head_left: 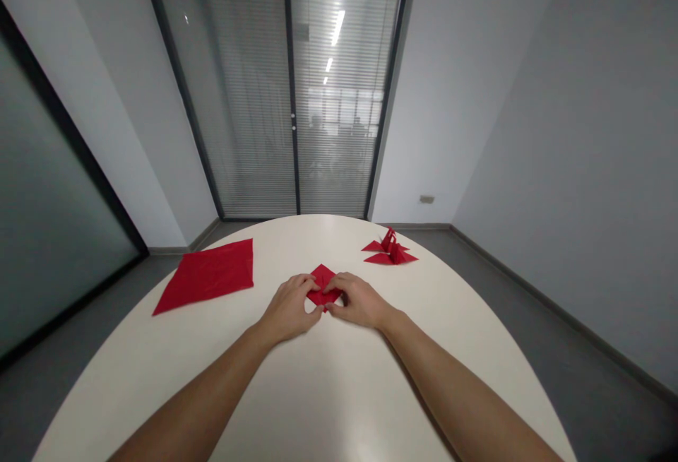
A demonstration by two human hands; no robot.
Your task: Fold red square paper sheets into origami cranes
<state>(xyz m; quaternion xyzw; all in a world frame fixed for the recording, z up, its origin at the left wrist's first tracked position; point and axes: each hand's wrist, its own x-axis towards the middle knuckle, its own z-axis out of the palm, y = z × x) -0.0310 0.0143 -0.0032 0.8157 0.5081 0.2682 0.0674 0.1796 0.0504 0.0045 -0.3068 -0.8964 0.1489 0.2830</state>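
Observation:
A small red folded paper (322,275) lies on the white table between my hands, one corner pointing away from me. My left hand (293,304) curls round its left side, with fingertips on the paper and the thumb at the near corner. From the right, my right hand (360,299) rests its fingers on the paper's upper face, its thumb also at the near corner. Both hands are closed on the paper, and the fingers hide its left and right corners.
On the white round table (339,391), a flat red paper sheet (212,273) lies at the left. Two folded red paper cranes (395,255) stand close together at the back right. Beyond the table's far edge is a glass partition (254,95) with blinds.

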